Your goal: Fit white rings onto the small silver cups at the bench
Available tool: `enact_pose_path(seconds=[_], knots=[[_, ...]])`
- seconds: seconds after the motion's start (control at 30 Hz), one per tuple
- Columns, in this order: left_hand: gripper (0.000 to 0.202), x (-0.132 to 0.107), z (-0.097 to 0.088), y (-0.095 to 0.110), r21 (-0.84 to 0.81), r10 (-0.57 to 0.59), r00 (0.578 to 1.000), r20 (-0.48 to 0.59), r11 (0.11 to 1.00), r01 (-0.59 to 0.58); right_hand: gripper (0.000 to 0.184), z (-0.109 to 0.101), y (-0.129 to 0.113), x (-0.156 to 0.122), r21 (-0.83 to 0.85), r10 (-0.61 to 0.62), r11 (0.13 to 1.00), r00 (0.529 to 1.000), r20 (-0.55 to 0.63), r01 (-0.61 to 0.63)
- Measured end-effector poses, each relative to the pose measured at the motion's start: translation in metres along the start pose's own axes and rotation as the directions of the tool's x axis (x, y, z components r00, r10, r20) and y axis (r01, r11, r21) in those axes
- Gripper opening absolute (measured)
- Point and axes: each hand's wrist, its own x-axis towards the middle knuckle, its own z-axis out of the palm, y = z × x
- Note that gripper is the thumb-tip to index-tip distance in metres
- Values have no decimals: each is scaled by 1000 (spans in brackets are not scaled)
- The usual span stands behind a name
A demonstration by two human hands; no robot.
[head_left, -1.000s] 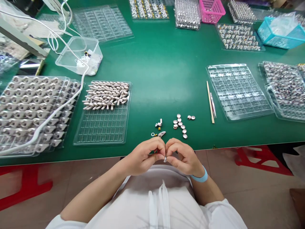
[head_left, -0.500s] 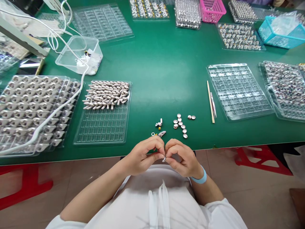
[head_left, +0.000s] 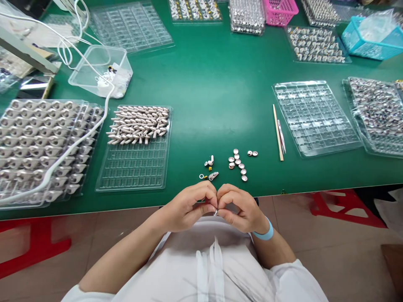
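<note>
My left hand [head_left: 192, 207] and my right hand [head_left: 241, 209] meet just over the table's front edge, fingertips pinched together. Between them is a small whitish earbud part [head_left: 215, 213]; the fingers cover most of it. On the green table beyond my hands lie a white earbud piece [head_left: 211, 160], a tiny yellow part [head_left: 210, 169], a white ring [head_left: 201, 176] and a grey earbud shell [head_left: 213, 175]. Several small silver-rimmed round caps [head_left: 237, 157] lie in a loose line to their right, with a pair of caps [head_left: 252, 153] apart from them.
On the left are a tray of grey shells [head_left: 34, 138], a white cable [head_left: 75, 144] across it, and a partly filled tray [head_left: 132, 167]. To the right lie a wooden stick [head_left: 277, 132], tweezers [head_left: 281, 136] and a clear tray [head_left: 317, 119]. Behind stands a blue basket [head_left: 362, 44].
Both hands stay pinched in nearly the same place, and the small part between the fingertips has turned slightly. The table appears shifted a little in the view.
</note>
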Motion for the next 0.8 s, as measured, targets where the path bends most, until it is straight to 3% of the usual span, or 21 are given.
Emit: enact_pose_path(seconds=[0.4, 0.8], knots=[[16, -2, 7, 6, 89, 44, 999, -1, 995, -44, 8, 3, 1, -3, -21, 0, 1000, 999, -32, 0], [13, -9, 8, -2, 118, 35, 996, -87, 993, -24, 17, 11, -1, -6, -235, -97, 970, 985, -142, 62]])
